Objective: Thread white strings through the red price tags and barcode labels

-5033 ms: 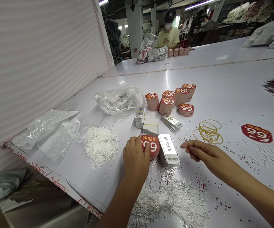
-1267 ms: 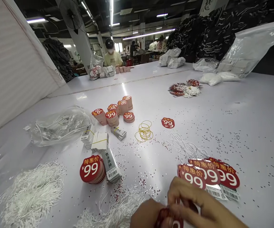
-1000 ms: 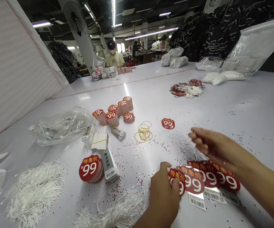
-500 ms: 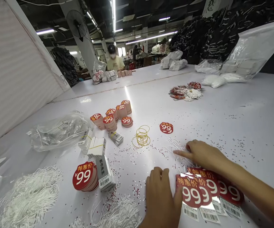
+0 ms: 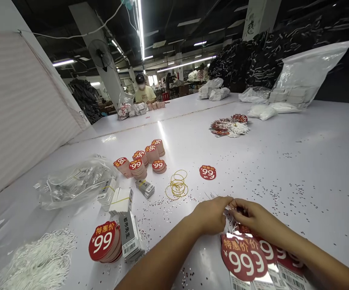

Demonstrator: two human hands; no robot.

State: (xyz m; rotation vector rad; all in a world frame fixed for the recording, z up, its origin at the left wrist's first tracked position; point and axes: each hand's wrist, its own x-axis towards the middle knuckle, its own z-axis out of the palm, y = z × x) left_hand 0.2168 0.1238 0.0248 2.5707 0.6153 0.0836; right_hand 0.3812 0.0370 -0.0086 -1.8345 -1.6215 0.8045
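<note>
My left hand (image 5: 213, 215) and my right hand (image 5: 251, 217) meet over the white strings (image 5: 229, 219) of the tags, fingertips together. Both hands are closed, pinching these strings; loose string ends show just beyond my left hand. Below the hands lie overlapping red round price tags (image 5: 241, 257) marked 99, with white barcode tags (image 5: 292, 278) under them. My right forearm crosses over part of this pile. Beyond the hands, a single red tag (image 5: 207, 172) lies flat, and yellow rubber bands (image 5: 178, 186) sit in a loose heap to its left.
Left stand stacks of red tags (image 5: 104, 241), grey-and-white barcode tags (image 5: 131, 237) and a clear plastic bag (image 5: 74, 181). White strings (image 5: 38, 262) heap at the near left. A finished-looking tag bundle (image 5: 230, 125) and plastic bags (image 5: 295, 88) lie farther back. A person (image 5: 144, 93) is across the table.
My left hand has moved up and right from beside the tags to meet my right hand at the strings. Both now pinch there. The camera view has shifted slightly.
</note>
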